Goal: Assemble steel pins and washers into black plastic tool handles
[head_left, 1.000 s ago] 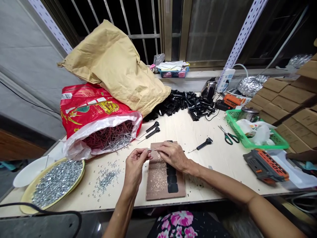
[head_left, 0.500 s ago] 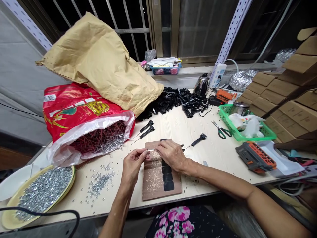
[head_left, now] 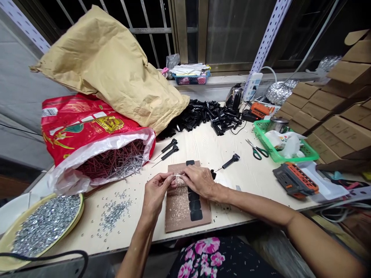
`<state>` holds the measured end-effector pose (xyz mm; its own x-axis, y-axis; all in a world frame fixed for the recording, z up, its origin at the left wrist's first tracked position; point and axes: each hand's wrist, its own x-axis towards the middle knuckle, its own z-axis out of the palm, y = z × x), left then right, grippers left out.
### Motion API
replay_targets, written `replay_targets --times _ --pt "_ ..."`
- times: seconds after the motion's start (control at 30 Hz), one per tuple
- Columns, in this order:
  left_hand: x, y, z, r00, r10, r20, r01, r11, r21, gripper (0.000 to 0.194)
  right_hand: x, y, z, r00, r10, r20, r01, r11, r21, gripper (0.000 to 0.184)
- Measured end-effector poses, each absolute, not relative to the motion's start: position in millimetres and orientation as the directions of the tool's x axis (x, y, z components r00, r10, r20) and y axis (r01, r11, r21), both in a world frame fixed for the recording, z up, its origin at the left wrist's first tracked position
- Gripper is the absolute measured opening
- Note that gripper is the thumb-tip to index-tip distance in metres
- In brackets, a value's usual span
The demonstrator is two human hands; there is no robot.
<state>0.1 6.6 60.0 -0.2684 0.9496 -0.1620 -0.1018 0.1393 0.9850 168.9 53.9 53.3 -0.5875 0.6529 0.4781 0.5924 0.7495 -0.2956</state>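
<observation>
My left hand (head_left: 156, 193) pinches one end of a thin silvery metal rod (head_left: 177, 175) between thumb and fingertips. At its other end my right hand (head_left: 201, 182) closes its fingers on the same rod. Its exact kind is too small to make out. Both hands are over a brown board (head_left: 176, 222), which bears pale specks and a column of black square patches (head_left: 196, 215). Black-handled tools with thin metal shafts (head_left: 169, 152) lie beyond my left hand. A similar black-handled tool (head_left: 231, 161) is past my right hand.
Small metal washers (head_left: 114, 214) are scattered left of the board, near a yellow bowl (head_left: 81, 208) full of them. A red bag (head_left: 69, 119) spills metal pins. Black plastic parts (head_left: 208, 114) are heaped behind. Scissors (head_left: 256, 150), a green basket (head_left: 278, 157) and a battery (head_left: 294, 180) stand right.
The whole view has shifted slightly left and up. Both hands stay over the board, and more of the thin rod shows between the fingertips.
</observation>
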Motion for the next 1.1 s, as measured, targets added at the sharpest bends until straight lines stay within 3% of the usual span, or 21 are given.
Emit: replay_targets --times 0.1,0.3,0.53,0.73,0.9,1.0,1.1 --pt "0 8 58 -0.266 0.950 -0.165 -0.098 0.144 0.985 0.031 168 55 53 -0.584 0.674 0.453 0.597 0.735 -0.323 0.024" --pt "6 10 53 -0.259 0.942 -0.214 -0.091 0.197 0.976 0.035 180 60 58 -0.582 0.766 0.272 0.520 0.608 -0.600 0.018" --pt "25 13 48 -0.209 0.953 -0.219 -0.108 0.200 0.974 0.034 201 62 49 -0.568 0.789 0.236 0.505 0.560 -0.657 0.019" --pt "28 18 42 -0.199 0.954 -0.224 -0.087 0.211 0.974 0.034 202 57 48 -0.552 0.780 0.295 0.577 0.612 -0.541 0.021" --pt "31 20 41 -0.200 0.949 -0.242 -0.021 0.243 0.970 0.038 206 60 45 -0.552 0.794 0.255 0.519 0.567 -0.640 0.021" --pt "29 18 46 -0.183 0.965 -0.188 0.154 0.217 0.964 0.049 215 70 42 -0.552 0.786 0.279 0.549 0.594 -0.588 0.020" --pt "21 15 42 -0.218 0.975 0.037 0.464 0.070 0.883 0.054 225 90 36 -0.547 0.781 0.300 0.633 0.621 -0.462 0.022"
